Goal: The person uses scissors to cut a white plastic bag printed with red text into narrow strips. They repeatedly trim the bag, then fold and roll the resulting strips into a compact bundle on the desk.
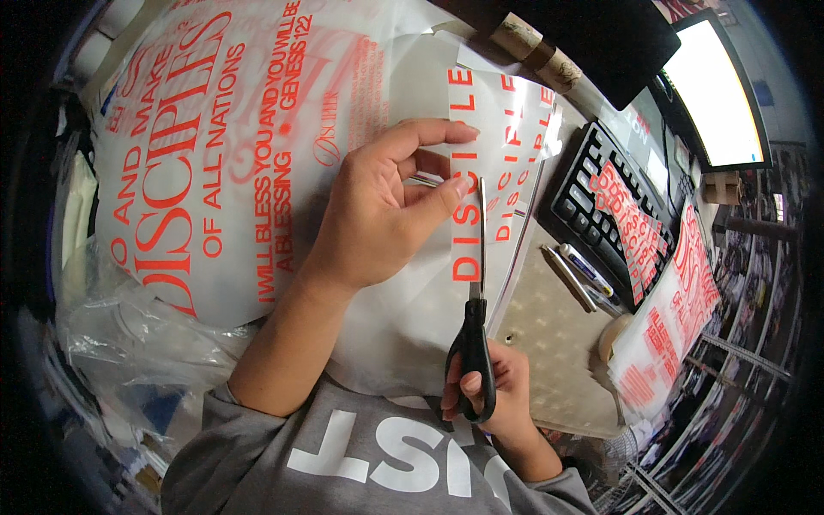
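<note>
Far side, left hand: fingers by film — can't tell if pinching
Right hand: clamped on scissors
Blade: so close — might nick thumb

A pale brown table has a glowing white screen at its far right side, and past it, in dimmer light, long shelves are packed with lots of little blurry things.

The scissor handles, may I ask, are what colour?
The scissor handles are black, showing best in the head view.
</note>
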Tool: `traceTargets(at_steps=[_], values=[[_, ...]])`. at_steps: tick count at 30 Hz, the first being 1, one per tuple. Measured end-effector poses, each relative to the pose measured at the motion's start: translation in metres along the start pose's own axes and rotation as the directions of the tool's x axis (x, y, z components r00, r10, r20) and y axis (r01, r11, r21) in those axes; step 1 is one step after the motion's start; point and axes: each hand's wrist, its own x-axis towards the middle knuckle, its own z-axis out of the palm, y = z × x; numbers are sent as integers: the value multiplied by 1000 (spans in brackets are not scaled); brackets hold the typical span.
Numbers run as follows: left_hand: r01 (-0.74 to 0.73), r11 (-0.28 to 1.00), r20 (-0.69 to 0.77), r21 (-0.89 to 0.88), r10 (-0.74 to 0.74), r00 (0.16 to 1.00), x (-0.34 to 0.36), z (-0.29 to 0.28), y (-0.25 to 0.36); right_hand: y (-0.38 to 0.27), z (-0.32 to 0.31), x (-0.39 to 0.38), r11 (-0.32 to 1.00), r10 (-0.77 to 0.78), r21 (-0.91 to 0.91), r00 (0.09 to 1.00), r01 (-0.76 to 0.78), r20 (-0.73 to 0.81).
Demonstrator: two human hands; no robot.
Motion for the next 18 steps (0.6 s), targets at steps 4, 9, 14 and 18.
traceTargets(at_steps=[4,9,14,18], values=[[32,999,37,25,-33,999,-2,1,0,-1,2,5,993,-71,91,997,70,8],[10,999,64,40,-12,998,-5,1,0,-7,5,17,995,-88,35,996,89,-25],[59,997,94,50,-64,993,-6,1,3,-11,7,27,993,-117,22,993,118,-32],[65,997,82,41,-68,994,-6,3,5,-11,10,29,989,-146,8,988,147,-45]])
